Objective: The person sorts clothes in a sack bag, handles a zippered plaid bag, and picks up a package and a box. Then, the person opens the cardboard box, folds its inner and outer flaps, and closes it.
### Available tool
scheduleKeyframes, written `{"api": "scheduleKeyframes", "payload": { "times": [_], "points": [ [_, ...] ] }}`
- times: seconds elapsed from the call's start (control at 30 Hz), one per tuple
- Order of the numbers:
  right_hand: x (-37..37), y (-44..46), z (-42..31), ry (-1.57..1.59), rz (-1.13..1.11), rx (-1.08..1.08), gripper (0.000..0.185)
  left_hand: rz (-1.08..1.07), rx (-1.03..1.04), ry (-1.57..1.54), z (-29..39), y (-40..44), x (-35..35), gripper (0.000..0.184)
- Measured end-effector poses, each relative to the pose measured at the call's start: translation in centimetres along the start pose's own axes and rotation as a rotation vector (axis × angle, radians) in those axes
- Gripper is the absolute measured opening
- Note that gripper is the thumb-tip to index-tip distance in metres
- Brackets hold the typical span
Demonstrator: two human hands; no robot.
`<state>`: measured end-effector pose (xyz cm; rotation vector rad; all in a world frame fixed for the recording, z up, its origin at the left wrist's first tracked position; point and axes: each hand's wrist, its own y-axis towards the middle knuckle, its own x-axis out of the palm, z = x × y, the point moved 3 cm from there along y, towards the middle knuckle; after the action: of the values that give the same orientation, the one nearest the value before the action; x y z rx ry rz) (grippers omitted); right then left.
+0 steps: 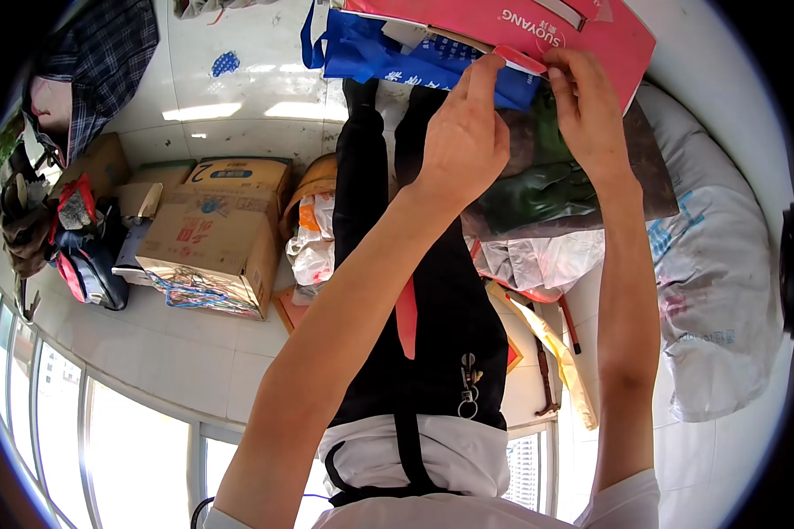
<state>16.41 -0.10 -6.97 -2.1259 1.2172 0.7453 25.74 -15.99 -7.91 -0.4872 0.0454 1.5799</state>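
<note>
Both hands meet at the near edge of a red SUOYANG carton or bag (pixel 503 22) at the top of the head view. My left hand (pixel 468 132) is closed, its fingertips pinching one end of a short red strip (pixel 520 60). At the strip's other end, my right hand (pixel 587 115) pinches with thumb and forefinger. Whether the strip is part of the red packaging I cannot tell. Just below and left lies a blue printed bag (pixel 362 53), partly covered by the red packaging. Under my wrists is a dark brown-green bag (pixel 547 185).
A large white sack (pixel 710 264) lies at the right. Cardboard boxes (pixel 207 234), a backpack (pixel 93 256) and a bucket with plastic bags (pixel 313 212) line the left. A hammer (pixel 545 375) and yellow packaging (pixel 560 353) lie by my legs. A plaid cloth (pixel 97 62) hangs upper left.
</note>
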Motion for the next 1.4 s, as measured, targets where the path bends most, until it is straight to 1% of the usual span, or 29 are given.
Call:
{"api": "scheduleKeyframes", "payload": {
  "times": [0.07,0.13,0.17,0.27,0.33,0.43,0.63,0.73,0.83,0.97,1.03,1.17,1.27,1.4],
  "points": [
    [0.0,-0.2,-0.9,0.161,-0.024,0.176,0.019,-0.011,-0.001,0.036,0.2,0.3,0.0,0.063],
    [0.5,-0.4,-1.1,0.162,0.049,0.132,0.016,-0.026,-0.014,0.057,0.5,0.4,0.0,0.064],
    [0.9,-0.7,-1.1,0.162,0.086,0.112,0.015,-0.021,-0.039,0.018,0.6,0.4,0.0,0.062],
    [2.0,-2.1,-1.7,-0.077,0.211,0.045,0.010,-0.012,-0.097,-0.074,0.2,0.3,0.0,0.055],
    [2.7,-2.6,-2.1,-0.096,0.298,0.081,0.010,-0.013,-0.109,-0.106,-0.3,0.2,0.2,0.048],
    [3.1,-2.5,-1.6,-0.073,0.385,0.161,0.011,0.113,-0.318,-0.427,-0.8,0.5,0.6,0.035],
    [3.7,-2.1,-1.0,-0.020,0.444,0.231,0.015,0.089,-0.681,-0.770,-0.8,2.0,1.4,0.035],
    [3.6,-2.0,-1.0,-0.015,0.435,0.223,0.016,0.056,-0.673,-0.771,-1.3,2.6,1.6,0.037],
    [3.6,-2.0,-0.6,-0.017,0.420,0.206,0.014,0.052,-0.650,-0.671,-1.3,3.1,1.8,0.031],
    [3.4,-2.2,-0.3,-0.066,0.411,0.150,0.013,0.123,-0.616,-0.652,-1.6,3.7,2.2,0.026],
    [3.4,-2.2,-0.3,-0.001,0.409,0.173,0.012,0.199,-0.583,-0.641,-1.3,3.9,2.2,0.024],
    [3.3,-2.3,0.0,0.041,0.401,0.163,0.015,0.175,-0.640,-0.621,-0.6,3.8,2.2,0.022],
    [3.2,-2.3,0.1,-0.016,0.391,0.060,0.021,0.130,-0.715,-0.593,-0.5,3.8,2.1,0.023],
    [3.0,-2.2,-0.2,-0.117,0.357,0.025,0.025,0.130,-0.803,-0.530,0.4,4.1,1.6,0.028]
  ]
}}
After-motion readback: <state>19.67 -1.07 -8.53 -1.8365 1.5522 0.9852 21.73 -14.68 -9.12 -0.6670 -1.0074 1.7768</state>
